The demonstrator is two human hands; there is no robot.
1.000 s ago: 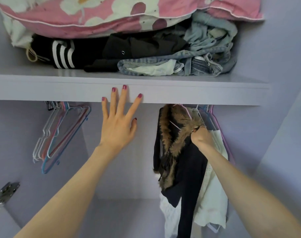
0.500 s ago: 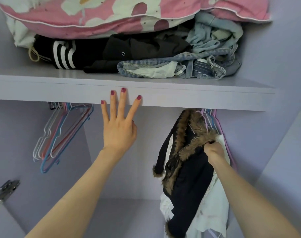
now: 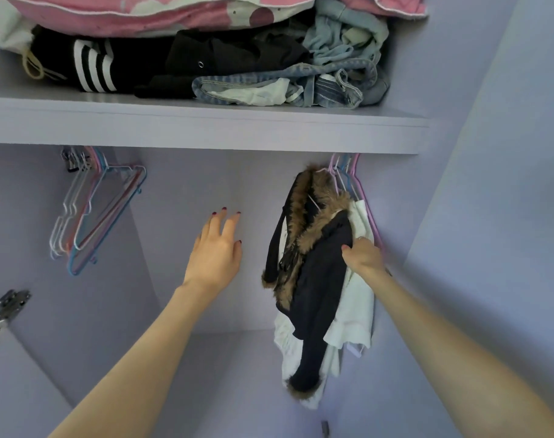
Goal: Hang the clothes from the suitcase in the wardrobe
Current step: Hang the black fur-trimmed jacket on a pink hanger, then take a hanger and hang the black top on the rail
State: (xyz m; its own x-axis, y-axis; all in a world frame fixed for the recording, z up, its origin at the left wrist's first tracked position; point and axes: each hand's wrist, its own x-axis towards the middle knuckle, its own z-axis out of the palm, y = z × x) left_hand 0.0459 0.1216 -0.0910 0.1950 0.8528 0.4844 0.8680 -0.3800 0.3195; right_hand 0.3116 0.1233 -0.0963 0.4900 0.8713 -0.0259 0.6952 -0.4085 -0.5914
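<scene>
I see the fur-trimmed jacket [image 3: 313, 248] already hung below the shelf [image 3: 206, 128], right hand [image 3: 362, 257] gripping its fabric, left hand [image 3: 217, 248] loosely spread and empty; suitcase out of view, remainder unknown.

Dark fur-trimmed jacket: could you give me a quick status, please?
Left hand open, free. Right hand grips jacket, hung beside white garment. Nothing in the way.

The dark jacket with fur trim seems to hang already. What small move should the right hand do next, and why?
Probably let go. The dark jacket hangs from a hanger under the shelf, beside the white garment, yet the right hand grips its cloth. The left hand is open, holding nothing.
</scene>
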